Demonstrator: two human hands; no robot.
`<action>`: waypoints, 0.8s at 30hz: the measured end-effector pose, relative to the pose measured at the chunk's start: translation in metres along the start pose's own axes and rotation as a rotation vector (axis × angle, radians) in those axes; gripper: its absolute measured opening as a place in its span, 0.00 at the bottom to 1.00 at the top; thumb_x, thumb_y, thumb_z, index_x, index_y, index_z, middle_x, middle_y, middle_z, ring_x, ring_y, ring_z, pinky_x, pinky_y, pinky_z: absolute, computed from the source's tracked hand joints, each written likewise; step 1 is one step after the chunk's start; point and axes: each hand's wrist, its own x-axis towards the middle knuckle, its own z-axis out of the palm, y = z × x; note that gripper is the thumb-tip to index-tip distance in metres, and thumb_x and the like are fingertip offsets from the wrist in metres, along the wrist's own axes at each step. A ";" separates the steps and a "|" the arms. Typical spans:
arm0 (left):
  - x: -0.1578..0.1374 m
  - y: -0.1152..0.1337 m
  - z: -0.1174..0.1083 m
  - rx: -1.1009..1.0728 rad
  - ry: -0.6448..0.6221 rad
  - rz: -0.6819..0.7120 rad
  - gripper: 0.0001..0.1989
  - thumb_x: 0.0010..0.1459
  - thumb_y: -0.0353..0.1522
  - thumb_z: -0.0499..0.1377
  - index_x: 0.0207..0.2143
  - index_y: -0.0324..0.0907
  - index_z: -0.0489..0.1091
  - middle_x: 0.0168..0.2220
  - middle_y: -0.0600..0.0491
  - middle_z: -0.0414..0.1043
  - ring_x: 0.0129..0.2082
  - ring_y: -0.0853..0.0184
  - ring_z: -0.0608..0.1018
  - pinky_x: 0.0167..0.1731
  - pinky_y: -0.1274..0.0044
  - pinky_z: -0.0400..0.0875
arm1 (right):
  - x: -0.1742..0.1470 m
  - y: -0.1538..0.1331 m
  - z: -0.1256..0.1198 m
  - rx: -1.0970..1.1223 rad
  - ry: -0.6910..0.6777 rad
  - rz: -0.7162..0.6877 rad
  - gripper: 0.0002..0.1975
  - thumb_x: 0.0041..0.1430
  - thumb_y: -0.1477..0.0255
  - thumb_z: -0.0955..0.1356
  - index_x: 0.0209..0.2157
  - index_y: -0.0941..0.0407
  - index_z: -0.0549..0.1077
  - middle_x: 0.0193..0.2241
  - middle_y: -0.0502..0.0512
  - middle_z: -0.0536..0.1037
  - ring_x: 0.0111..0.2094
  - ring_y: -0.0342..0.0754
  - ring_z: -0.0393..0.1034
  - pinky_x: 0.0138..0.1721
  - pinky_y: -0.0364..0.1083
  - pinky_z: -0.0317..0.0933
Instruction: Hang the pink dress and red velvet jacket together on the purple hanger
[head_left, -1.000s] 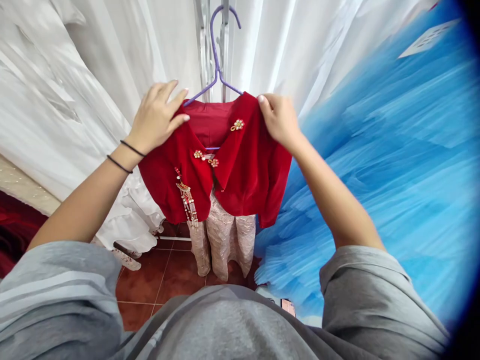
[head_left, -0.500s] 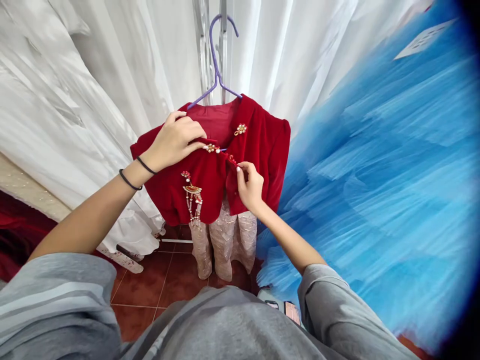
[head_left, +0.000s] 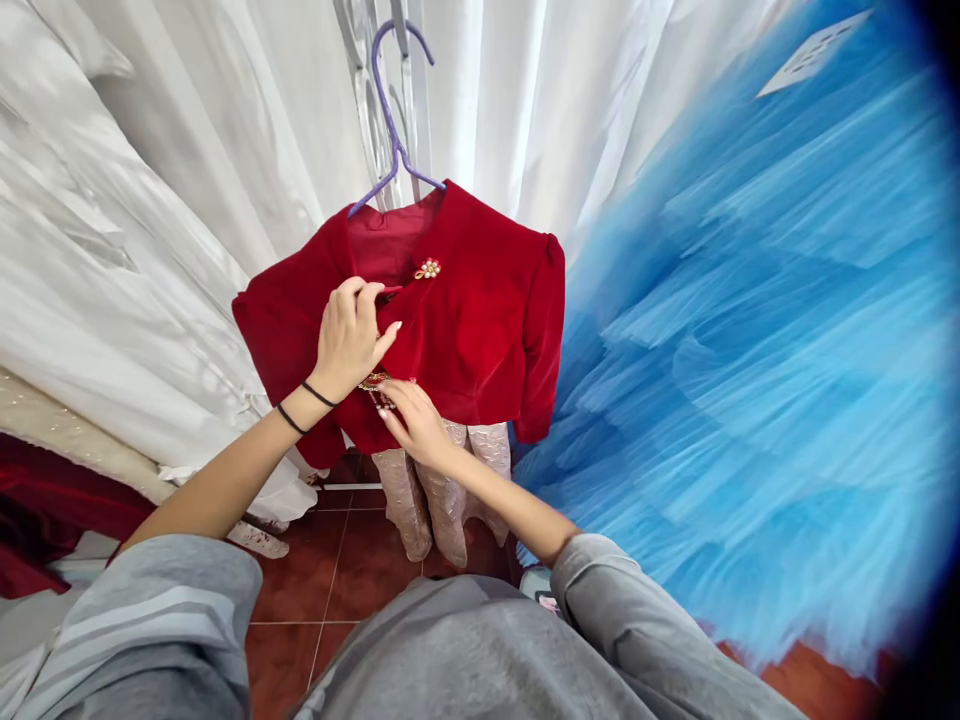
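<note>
A short red velvet jacket (head_left: 480, 320) hangs in front of me on a purple hanger (head_left: 386, 110). My left hand (head_left: 352, 335) is at its front opening, fingers bent over the neckline edge and thumb held off the cloth. Just below, my right hand (head_left: 420, 425) has thumb and fingers closing around a gold and red brooch (head_left: 373, 382) with beaded tassels, partly hidden by the fingers. A pearl flower ornament (head_left: 427, 269) shows on the jacket's right-hand front edge. The two front edges now overlap.
White gowns (head_left: 150, 200) hang to the left and behind. A large blue tulle dress (head_left: 735, 340) fills the right. Beneath the jacket hangs a pale shimmering garment (head_left: 405, 500) above the red tiled floor (head_left: 300, 575). The hanger hooks on a metal rack (head_left: 405, 90).
The jacket's right-hand front has come across to the left. My right hand has left the fastening on that edge and moved down and left to the brooch. My left hand has shifted slightly lower.
</note>
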 end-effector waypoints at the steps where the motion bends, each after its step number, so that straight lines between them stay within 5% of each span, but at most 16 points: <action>1: -0.006 -0.004 0.006 -0.029 0.022 -0.022 0.20 0.60 0.36 0.60 0.52 0.38 0.62 0.56 0.34 0.61 0.57 0.49 0.69 0.59 0.58 0.64 | -0.024 0.004 -0.002 0.087 0.081 0.078 0.12 0.64 0.62 0.65 0.46 0.50 0.74 0.46 0.55 0.78 0.50 0.52 0.72 0.57 0.55 0.66; 6: -0.012 -0.016 0.010 -0.217 0.040 -0.124 0.18 0.58 0.34 0.63 0.49 0.42 0.63 0.47 0.43 0.69 0.47 0.57 0.76 0.52 0.64 0.72 | -0.101 0.051 -0.040 0.405 0.568 0.618 0.14 0.58 0.59 0.69 0.40 0.52 0.69 0.38 0.54 0.76 0.42 0.48 0.72 0.46 0.50 0.70; 9: -0.006 -0.012 -0.006 -0.331 0.003 -0.218 0.14 0.56 0.36 0.63 0.43 0.41 0.68 0.38 0.50 0.73 0.40 0.62 0.77 0.44 0.70 0.74 | -0.105 0.083 -0.082 0.701 0.622 0.842 0.20 0.52 0.52 0.69 0.34 0.54 0.67 0.32 0.53 0.76 0.37 0.47 0.73 0.38 0.47 0.72; 13: -0.001 -0.011 -0.016 -0.442 -0.059 -0.269 0.11 0.55 0.38 0.63 0.38 0.40 0.72 0.34 0.52 0.74 0.34 0.66 0.75 0.35 0.76 0.72 | -0.111 0.098 -0.102 0.821 0.563 0.859 0.18 0.49 0.56 0.72 0.31 0.54 0.66 0.32 0.51 0.77 0.36 0.43 0.74 0.39 0.44 0.72; 19: -0.001 -0.014 -0.001 -0.378 -0.038 -0.228 0.10 0.55 0.35 0.62 0.38 0.40 0.73 0.36 0.50 0.76 0.36 0.65 0.75 0.42 0.73 0.72 | -0.132 0.099 -0.067 0.702 0.547 0.903 0.19 0.40 0.63 0.75 0.27 0.55 0.64 0.26 0.49 0.75 0.25 0.41 0.68 0.27 0.40 0.66; 22: -0.012 -0.022 -0.006 -0.335 0.011 -0.207 0.13 0.59 0.38 0.59 0.43 0.40 0.71 0.39 0.48 0.74 0.37 0.64 0.75 0.42 0.71 0.73 | -0.126 0.094 -0.071 0.490 0.674 0.862 0.16 0.44 0.62 0.73 0.28 0.55 0.64 0.25 0.50 0.73 0.28 0.45 0.68 0.28 0.43 0.66; 24: -0.026 -0.028 -0.014 -0.226 0.092 -0.212 0.14 0.62 0.39 0.57 0.45 0.41 0.70 0.40 0.47 0.74 0.40 0.61 0.75 0.47 0.67 0.72 | -0.111 0.082 -0.086 0.327 0.846 0.791 0.15 0.49 0.61 0.71 0.35 0.54 0.66 0.33 0.53 0.74 0.37 0.47 0.70 0.38 0.46 0.69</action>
